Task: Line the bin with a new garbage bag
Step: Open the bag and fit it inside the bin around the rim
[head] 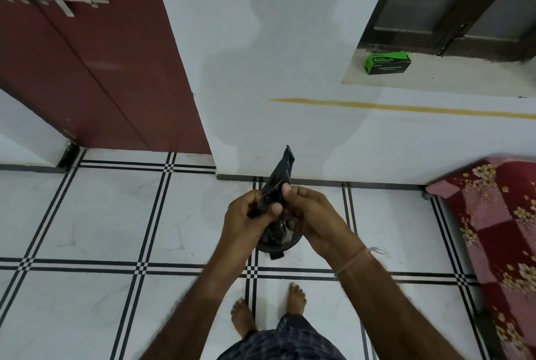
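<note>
A folded black garbage bag (280, 176) is pinched between both hands at chest height, its free end sticking up toward the wall. My left hand (246, 217) grips its lower part with the thumb on top. My right hand (311, 214) holds it from the right side. Directly below the hands, a small dark round bin (275, 245) stands on the tiled floor, mostly hidden by my hands; something dark and crumpled shows inside it.
A green garbage-bag box (387, 63) lies on the window ledge at the upper right. A maroon door (87, 55) stands at the left. A bed with a red floral cover (499, 229) borders the right. My bare feet (269, 310) stand on the white tiles.
</note>
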`<state>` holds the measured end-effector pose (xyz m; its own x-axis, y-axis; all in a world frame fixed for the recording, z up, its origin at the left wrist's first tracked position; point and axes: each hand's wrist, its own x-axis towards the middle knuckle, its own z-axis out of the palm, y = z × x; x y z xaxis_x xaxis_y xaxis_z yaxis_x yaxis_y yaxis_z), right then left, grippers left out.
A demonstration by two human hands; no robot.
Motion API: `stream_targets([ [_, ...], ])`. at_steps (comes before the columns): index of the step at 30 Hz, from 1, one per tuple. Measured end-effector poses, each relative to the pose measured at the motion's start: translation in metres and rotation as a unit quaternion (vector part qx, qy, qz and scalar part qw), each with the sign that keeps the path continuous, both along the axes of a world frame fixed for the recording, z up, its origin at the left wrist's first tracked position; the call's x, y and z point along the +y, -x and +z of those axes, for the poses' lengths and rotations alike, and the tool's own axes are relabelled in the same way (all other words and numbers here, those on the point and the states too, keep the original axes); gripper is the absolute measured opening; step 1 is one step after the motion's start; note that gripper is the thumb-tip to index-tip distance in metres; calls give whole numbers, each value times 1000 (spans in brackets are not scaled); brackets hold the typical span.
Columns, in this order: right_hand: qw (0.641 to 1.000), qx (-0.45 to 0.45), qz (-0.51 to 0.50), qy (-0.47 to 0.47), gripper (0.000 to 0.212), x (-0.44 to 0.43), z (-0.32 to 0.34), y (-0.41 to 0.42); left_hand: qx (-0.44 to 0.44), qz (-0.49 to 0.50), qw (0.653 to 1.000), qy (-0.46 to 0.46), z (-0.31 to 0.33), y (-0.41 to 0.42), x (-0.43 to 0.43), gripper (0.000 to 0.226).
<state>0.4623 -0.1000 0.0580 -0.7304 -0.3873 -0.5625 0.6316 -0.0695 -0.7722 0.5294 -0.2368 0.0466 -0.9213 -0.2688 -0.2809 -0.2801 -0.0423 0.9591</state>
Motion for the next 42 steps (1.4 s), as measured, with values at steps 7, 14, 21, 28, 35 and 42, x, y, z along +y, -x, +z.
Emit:
stream_targets([
  [7,994,-83,-64,27,15,2,-10,20,-76,44,990,-107,-19,-18,-20,42],
  [14,997,1,18,-73,25,-1,-24,34,-65,7,997,48,-21,8,-25,68],
  [21,998,-42,48,-24,26,20,-33,55,-97,22,976,-195,-42,22,-49,36],
  [28,991,-102,57,-58,28,44,-53,62,-196,211,884,-367,-57,26,-53,55],
  [35,972,-187,-137,46,8,58,-77,73,-255,248,865,-355,-73,8,-55,54],
  [42,994,-57,82,-41,30,32,-60,78,-259,319,856,-314,-82,48,-47,51],
])
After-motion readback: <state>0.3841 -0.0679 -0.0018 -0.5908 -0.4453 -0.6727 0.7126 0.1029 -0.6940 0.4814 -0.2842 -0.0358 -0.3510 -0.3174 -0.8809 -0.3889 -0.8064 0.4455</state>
